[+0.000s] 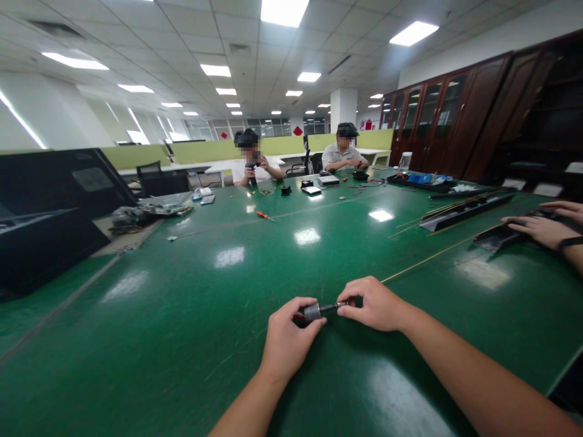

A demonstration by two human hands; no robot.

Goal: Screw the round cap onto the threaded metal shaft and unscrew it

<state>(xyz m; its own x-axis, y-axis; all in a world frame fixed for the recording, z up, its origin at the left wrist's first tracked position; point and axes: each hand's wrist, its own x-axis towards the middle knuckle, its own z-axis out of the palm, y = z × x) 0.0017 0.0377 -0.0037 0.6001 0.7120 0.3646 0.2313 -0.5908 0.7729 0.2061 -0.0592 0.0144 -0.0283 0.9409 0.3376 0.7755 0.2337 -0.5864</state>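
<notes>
My left hand (pixel 288 337) is closed around a small grey metal cylinder (pixel 312 311), low over the green table (pixel 182 315). My right hand (pixel 370 303) pinches a thin dark shaft (pixel 331 307) that sticks out of the cylinder's right end. Both hands meet at this one small part near the table's front middle. What lies under my left palm is hidden.
A co-worker's hands (pixel 542 226) rest on a dark flat part at the right edge. Long black strips (pixel 464 209) and thin rods lie right of centre. Two seated people work at the far end. Black cases (pixel 50 212) stand at left; a red-handled screwdriver (pixel 263 215) lies mid-table.
</notes>
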